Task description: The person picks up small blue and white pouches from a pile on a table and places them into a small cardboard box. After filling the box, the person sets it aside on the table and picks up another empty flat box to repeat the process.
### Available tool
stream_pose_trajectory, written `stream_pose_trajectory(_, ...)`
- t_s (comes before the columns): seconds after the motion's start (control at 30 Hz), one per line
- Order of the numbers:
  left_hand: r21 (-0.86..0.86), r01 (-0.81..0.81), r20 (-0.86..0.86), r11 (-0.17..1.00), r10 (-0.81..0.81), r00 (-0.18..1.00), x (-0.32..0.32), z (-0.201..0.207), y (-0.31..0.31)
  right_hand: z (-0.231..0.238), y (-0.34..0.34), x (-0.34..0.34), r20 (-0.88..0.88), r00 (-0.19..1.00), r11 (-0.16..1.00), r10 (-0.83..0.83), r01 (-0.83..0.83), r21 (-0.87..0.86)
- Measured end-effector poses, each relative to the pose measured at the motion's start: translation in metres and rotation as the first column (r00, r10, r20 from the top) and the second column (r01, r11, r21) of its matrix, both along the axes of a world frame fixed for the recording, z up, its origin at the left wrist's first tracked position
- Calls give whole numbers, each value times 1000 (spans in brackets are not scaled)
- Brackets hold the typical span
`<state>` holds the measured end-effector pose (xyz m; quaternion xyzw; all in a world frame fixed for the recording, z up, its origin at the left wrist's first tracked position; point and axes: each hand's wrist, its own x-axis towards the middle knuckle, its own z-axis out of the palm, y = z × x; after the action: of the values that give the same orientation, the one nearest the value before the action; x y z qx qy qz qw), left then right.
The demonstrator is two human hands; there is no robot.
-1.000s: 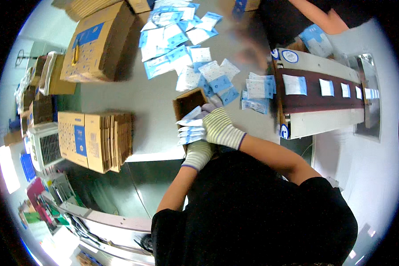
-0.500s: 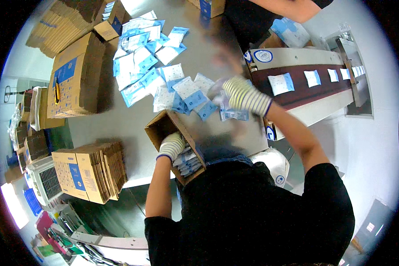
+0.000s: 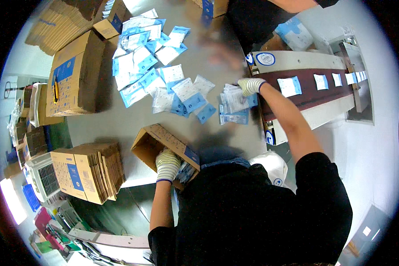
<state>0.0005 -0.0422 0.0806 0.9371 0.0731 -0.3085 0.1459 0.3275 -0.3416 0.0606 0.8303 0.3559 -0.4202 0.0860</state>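
Note:
My left hand (image 3: pixel 168 164), in a striped knit glove, reaches into an open cardboard box (image 3: pixel 175 144) close to my body. White-and-blue packets (image 3: pixel 187 172) lie inside beside it; the box hides its fingertips. Out to the right, my right hand (image 3: pixel 252 86), gloved alike, has its fingers closed at the edge of a small pile of packets (image 3: pixel 235 98) by the conveyor's end. A large loose heap of the same flat packets (image 3: pixel 142 57) spreads over the grey table (image 3: pixel 106 128) ahead.
Single packets ride on the dark red conveyor belt (image 3: pixel 312 86) at right. Flattened cartons (image 3: pixel 91 173) stand at left, below a larger carton stack (image 3: pixel 75 75) with a yellow cutter (image 3: pixel 56 91). Another person's arm (image 3: pixel 297 4) shows at the far side, near a small box (image 3: pixel 210 6).
My right hand has moved right and away from me, onto the small packet pile. The box has turned and shifted left, with my left hand still inside. Belt packets have moved slightly right in view.

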Motion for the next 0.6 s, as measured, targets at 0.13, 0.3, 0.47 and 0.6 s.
stream_pose_trajectory(0.13, -1, -101, 21, 995, 101, 995, -6, -6, 4, 30, 24, -76, 104, 994, 999, 40, -43, 29)
stream_pose_trajectory(0.3, -63, -119, -16, 991, 119, 993, 7, 24, -5, 4, 26, -196, 515, 855, 978, 65, -157, 139)
stream_pose_trajectory(0.47, -4, -92, 23, 996, 92, 995, -9, 26, -25, 59, 85, -186, -44, 936, 902, -348, 348, 255)
stream_pose_trajectory(0.6, 37, -75, 144, 996, 69, 987, -5, 8, -39, 94, 159, -199, -130, 988, 236, 79, 108, 966)
